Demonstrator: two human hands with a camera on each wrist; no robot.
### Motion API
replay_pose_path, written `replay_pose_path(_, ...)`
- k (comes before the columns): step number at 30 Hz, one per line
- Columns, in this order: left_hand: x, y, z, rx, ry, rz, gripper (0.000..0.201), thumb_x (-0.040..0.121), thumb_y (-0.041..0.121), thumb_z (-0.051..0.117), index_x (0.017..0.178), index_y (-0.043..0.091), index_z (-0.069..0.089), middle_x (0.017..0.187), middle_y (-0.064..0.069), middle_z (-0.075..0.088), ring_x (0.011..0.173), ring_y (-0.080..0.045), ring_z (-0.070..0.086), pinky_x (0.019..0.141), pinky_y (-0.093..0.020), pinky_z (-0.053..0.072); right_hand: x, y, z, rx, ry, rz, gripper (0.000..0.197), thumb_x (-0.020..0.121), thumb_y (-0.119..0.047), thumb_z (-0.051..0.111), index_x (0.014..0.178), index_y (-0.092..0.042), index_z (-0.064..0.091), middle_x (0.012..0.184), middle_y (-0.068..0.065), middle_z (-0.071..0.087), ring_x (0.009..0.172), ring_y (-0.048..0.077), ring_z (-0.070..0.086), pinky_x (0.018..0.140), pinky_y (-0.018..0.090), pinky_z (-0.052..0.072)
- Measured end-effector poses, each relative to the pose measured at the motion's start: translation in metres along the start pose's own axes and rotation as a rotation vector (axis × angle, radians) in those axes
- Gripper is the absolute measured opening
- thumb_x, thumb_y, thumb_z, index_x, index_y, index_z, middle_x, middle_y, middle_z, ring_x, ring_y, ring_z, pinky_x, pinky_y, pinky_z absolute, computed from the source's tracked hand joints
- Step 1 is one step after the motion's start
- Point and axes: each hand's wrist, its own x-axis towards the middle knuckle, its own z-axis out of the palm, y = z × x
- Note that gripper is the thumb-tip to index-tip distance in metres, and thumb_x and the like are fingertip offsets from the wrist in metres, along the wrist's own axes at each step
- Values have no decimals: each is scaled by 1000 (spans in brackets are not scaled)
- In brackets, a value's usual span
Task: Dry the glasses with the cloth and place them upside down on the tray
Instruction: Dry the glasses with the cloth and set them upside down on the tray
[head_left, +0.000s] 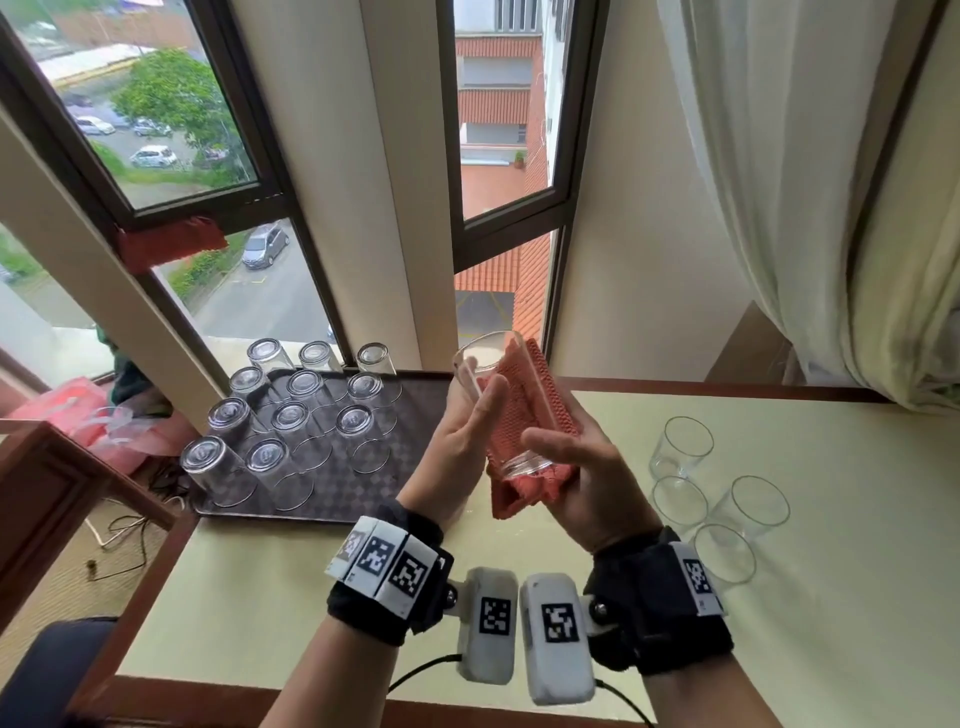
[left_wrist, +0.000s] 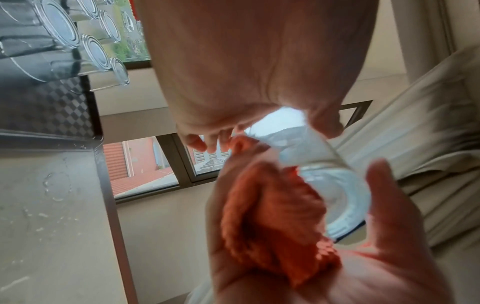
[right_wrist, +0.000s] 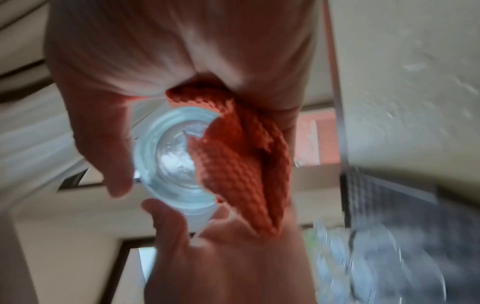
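My left hand (head_left: 462, 441) steadies the tilted glass (head_left: 498, 405) with thumb and fingers; my right hand (head_left: 587, 467) cups it in the cloth (head_left: 524, 415) — right fingertips hidden behind the cloth.

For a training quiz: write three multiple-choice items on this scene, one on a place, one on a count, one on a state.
1. Where does the tray lie?
A. left of the hands
B. right of the hands
C. on the floor
2. How many upright glasses stand on the table?
A. two
B. four
C. seven
3. How is the held glass?
A. lying on the tray
B. in both hands, orange cloth against it
C. full of juice

1 A: the tray sits beside the left hand.
2 B: four stand beyond the right hand.
3 B: both hands hold it.
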Motion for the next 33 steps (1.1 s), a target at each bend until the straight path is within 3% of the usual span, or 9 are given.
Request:
replay_pose_path(7,1,9,-3,-64,59,-68,96,84,26,65,158,15,4,150,-16,44,135,-24,51,109,-41,45,3,-16,-5,-419,98,-78,110,60,-27,86,155,-29,30,136,-1,60,122,17,61,99,45,54)
replay_pose_path(11,-1,1,0,-117,5,-96,134,67,56,84,156,30,-13,160,-14,29,140,-28,44,110,-50,43,1,-8,3,-333,91,-46,98,67,-20,82,152,-26,35,133,1,64,122,21,62,101,48,52)
replay_pose_path(17,-6,-3,-2,-34,-5,-100,101,81,55,73,159,25,16,150,1,49,135,-20,51,119,-48,32,-3,-9,-5,-58,124,1,76,71,-10,72,142,-18,48,123,13,68,113,33,66,86,46,57)
replay_pose_path(20,-2,3,4,39,33,-67,77,102,19,51,159,21,-1,150,-1,43,117,-4,58,102,-29,50,-4,-9,-4,-261,172,-60,82,70,-16,78,143,-31,44,127,3,67,116,24,66,97,48,55)
replay_pose_path(22,0,-1,5,28,11,-72,92,97,25,58,157,24,-11,154,-3,37,128,-12,54,90,-24,56,-5,-5,-2,-333,160,-67,91,68,-22,83,148,-32,39,134,1,62,120,21,64,100,49,53)
replay_pose_path(26,-5,-5,5,-12,20,-77,120,68,60,82,155,24,8,149,-8,47,134,-22,53,104,-37,50,-10,-2,-3,-165,65,2,94,68,-16,79,151,-23,36,134,9,62,123,29,61,98,48,53)
replay_pose_path(28,-8,-4,2,0,-31,-64,97,70,65,78,149,27,35,146,-4,53,136,-21,50,112,-41,42,-13,-3,-8,-35,61,19,89,68,-11,78,148,-17,41,131,14,63,121,34,62,94,44,54)
replay_pose_path(30,-10,-2,-1,17,-52,-42,73,83,52,71,147,31,44,151,-3,49,141,-19,44,118,-44,34,-15,-6,-10,-77,107,3,86,69,-10,76,148,-18,42,131,14,63,120,33,63,93,44,55)
replay_pose_path(33,-7,1,-3,54,-9,-37,78,90,28,57,157,13,21,158,-6,38,142,-14,41,118,-39,35,-15,-8,-10,-249,134,-35,88,71,-12,74,150,-27,38,132,4,64,120,25,64,98,46,54)
